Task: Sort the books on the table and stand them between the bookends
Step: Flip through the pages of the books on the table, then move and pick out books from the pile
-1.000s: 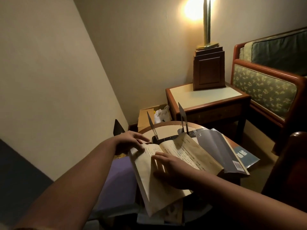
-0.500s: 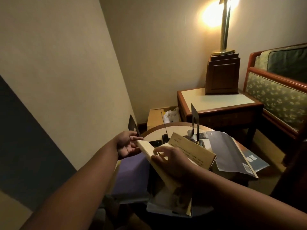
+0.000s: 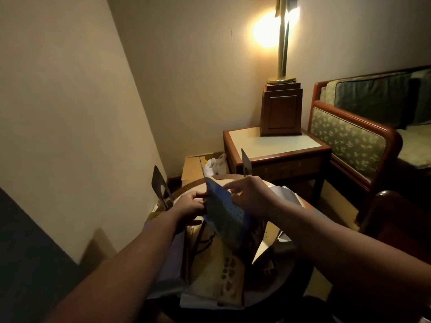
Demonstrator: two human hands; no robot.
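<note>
I hold a closed book with a blue-green patterned cover [image 3: 224, 214] upright over the round table [image 3: 283, 279]. My left hand [image 3: 190, 206] pinches its left edge. My right hand [image 3: 250, 195] grips its far side near the top, one finger stretched along the upper edge. Dark metal bookends stand at the table's far side: one on the left [image 3: 159, 185], a thin one [image 3: 202, 167] just behind the book, and one on the right [image 3: 246, 165]. Under the held book lies a loose pile of books, among them a cream one with dark spots [image 3: 221, 279] and a pale purple one [image 3: 169, 264].
A wooden side table [image 3: 275, 148] with a lamp base [image 3: 281, 110] stands behind the round table. A cardboard box with a white bag [image 3: 215, 163] sits in the corner. A green patterned sofa [image 3: 347, 141] runs along the right, and the wall is close on the left.
The book that lay open with cream pages up is now closed and raised upright between both hands, its blue cover facing me. My right hand moved from the pages to its far side.
</note>
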